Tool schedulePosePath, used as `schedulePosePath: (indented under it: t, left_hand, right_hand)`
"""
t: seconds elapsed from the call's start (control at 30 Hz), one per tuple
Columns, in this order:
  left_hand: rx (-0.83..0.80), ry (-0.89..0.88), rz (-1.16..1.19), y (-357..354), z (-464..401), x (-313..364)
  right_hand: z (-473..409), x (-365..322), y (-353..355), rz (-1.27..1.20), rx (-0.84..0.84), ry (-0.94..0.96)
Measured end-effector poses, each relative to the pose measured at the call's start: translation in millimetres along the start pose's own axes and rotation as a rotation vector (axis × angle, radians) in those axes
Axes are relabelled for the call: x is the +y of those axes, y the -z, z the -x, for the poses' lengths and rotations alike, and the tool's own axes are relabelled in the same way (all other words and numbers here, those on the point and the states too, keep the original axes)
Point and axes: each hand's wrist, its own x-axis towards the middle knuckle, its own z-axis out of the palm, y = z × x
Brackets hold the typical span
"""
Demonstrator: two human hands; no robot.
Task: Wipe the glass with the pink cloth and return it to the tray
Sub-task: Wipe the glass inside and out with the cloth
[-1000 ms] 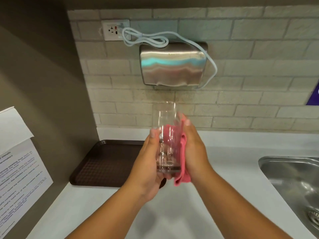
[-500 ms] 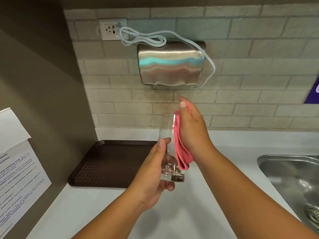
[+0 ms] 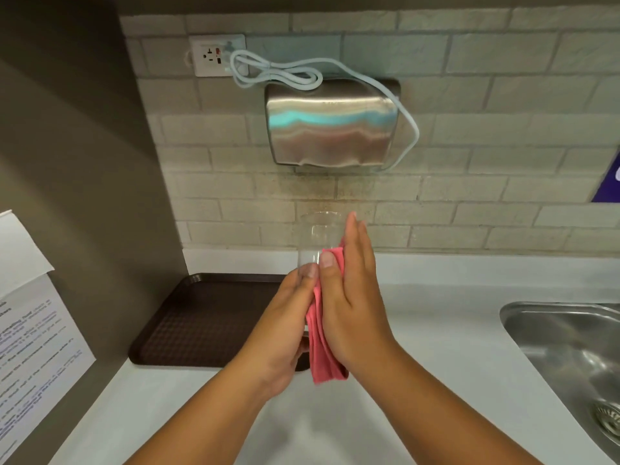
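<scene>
A clear tall glass [image 3: 318,238] is held upright above the white counter. My left hand [image 3: 281,330] grips its lower part from the left, hiding the base. My right hand [image 3: 355,307] presses the pink cloth [image 3: 323,350] flat against the glass's right side, thumb on the cloth near the middle, fingers reaching up to the rim. The cloth's folded end hangs below both hands. A dark brown tray [image 3: 198,317] lies on the counter to the left, behind my left hand, with nothing visible on it.
A steel sink [image 3: 570,347] is set into the counter at the right. A steel hand dryer [image 3: 332,129] with a looped white cable hangs on the brick wall above the glass. A printed paper sheet [image 3: 30,330] is fixed to the brown side wall at left.
My right hand with the cloth slid up the glass to its rim, then came back down along its side. The glass stayed upright in my left hand.
</scene>
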Motion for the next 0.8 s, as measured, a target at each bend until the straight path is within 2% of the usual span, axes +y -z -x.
schedulePosePath:
  t: [0.17, 0.33, 0.4, 0.5, 0.57, 0.63, 0.73, 0.8]
  left_hand:
    - [0.075, -0.087, 0.136, -7, -5, -3]
    - [0.064, -0.077, 0.025, -6, 3, -8]
    - [0.029, -0.075, 0.082, -5, 4, -12]
    - [-0.006, -0.027, 0.196, -3, 4, -21]
    - [-0.029, -0.038, 0.298, -3, 5, -21]
    - [-0.002, -0.064, 0.311, -2, 4, -17]
    - [0.12, -0.06, 0.259, 5, -2, -18]
    - [0.114, -0.041, 0.233, 6, -4, -18]
  right_hand:
    - [-24, -7, 2, 0.026, -0.035, 0.023]
    - [-50, -14, 11, 0.019, 0.028, 0.033]
    - [-64, -18, 20, -0.087, 0.079, -0.057]
    - [-69, -15, 28, -0.345, 0.06, -0.224]
    - [-51, -8, 26, -0.465, 0.035, -0.241]
    - [-27, -4, 17, -0.404, -0.029, -0.188]
    - [-8, 1, 3, -0.212, -0.077, -0.073]
    - [-8, 1, 0, -0.095, -0.095, -0.045]
